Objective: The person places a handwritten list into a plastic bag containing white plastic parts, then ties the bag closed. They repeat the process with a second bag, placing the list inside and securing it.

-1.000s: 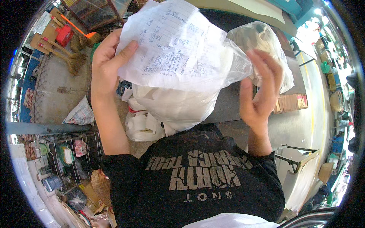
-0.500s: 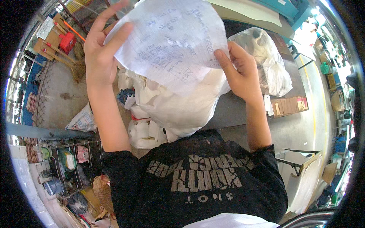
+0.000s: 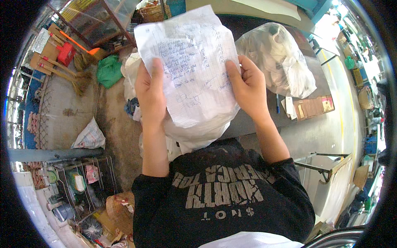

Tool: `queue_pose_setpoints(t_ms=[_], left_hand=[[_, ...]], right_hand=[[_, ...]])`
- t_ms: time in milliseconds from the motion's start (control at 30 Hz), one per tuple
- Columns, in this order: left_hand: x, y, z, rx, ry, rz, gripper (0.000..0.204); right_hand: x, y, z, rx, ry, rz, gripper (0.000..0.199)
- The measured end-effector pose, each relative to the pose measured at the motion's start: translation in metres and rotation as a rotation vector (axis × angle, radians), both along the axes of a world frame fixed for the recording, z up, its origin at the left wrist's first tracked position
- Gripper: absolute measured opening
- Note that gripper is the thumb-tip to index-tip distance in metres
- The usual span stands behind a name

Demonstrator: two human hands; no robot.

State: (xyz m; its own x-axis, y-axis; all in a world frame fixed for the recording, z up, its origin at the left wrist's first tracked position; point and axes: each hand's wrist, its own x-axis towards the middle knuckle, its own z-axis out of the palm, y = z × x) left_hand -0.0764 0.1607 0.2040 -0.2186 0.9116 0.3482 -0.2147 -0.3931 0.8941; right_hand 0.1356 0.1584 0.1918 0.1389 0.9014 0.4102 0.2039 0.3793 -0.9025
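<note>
A white sheet of paper with blue handwriting is held up in front of me, slightly creased and tilted. My left hand pinches its left edge, thumb on the written face. At the right edge, my right hand grips it the same way, fingers curled behind. Below and behind the sheet bulges a white plastic bag, partly hidden by the paper. On the dark table to the right sits a clear plastic bag stuffed with white material.
A brown wallet-like folder, a white tag and a blue pen lie right of my right forearm. At left are a green bag, brooms and a white sack on the floor. A wire rack stands lower left.
My left hand has moved inward and down and now holds the paper's left edge. The sheet has come lower and more upright, its writing facing me. My right hand has shifted slightly left and down.
</note>
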Motion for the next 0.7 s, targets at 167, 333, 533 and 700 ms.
queue_pose_setpoints(t_ms=[167, 333, 533, 700], left_hand=[[-0.001, -0.001, -0.014, -0.175, 0.022, 0.121, 0.037], [0.003, 0.000, -0.027, -0.193, 0.022, 0.082, 0.039], [0.002, -0.002, -0.035, -0.204, -0.091, 0.023, 0.034], [0.000, -0.004, -0.037, -0.223, -0.093, -0.036, 0.033]], right_hand=[[0.013, -0.002, -0.021, -0.075, -0.059, 0.040, 0.021], [0.022, -0.004, -0.039, -0.075, 0.069, 0.082, 0.021], [0.024, -0.005, -0.052, -0.102, 0.153, 0.058, 0.019], [0.026, -0.009, -0.057, -0.140, 0.203, 0.024, 0.019]])
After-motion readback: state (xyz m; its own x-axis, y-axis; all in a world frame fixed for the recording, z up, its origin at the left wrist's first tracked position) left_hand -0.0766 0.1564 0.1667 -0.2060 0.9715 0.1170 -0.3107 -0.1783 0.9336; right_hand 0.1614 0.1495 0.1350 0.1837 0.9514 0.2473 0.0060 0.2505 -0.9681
